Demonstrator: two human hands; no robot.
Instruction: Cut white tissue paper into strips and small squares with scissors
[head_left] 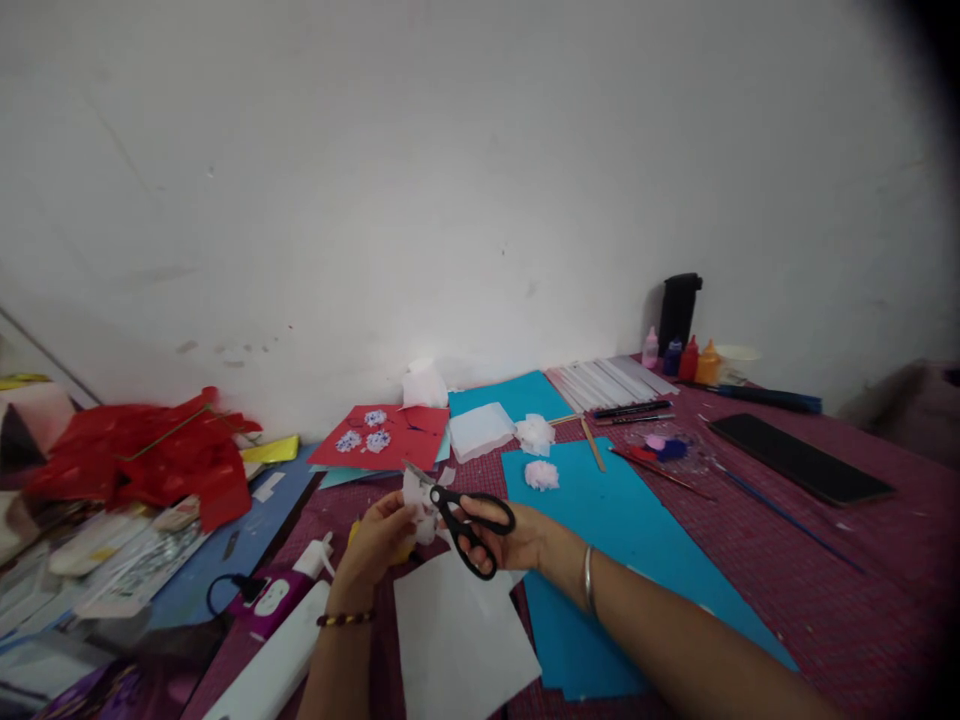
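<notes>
My right hand [504,535] is closed on a pair of black-handled scissors [480,515], fingers through the handle loops. Their blades point up and left, at a piece of white tissue paper [421,520]. That paper is pinched in the fingers of my left hand [386,535]. Just below both hands lies a white sheet of paper [461,635]. A ruffled tissue flower [541,475] rests on blue paper [600,510], with another white crumpled tissue [535,434] behind it. A yellow object, partly hidden, is behind my left hand.
Red paper [405,430] with several speckled flowers lies at the back. Paint bottles [689,360], brushes [787,518], a palette knife or stick [593,445] and a black phone-like slab [799,458] lie right. A purple device [274,600] and red plastic [157,450] are left.
</notes>
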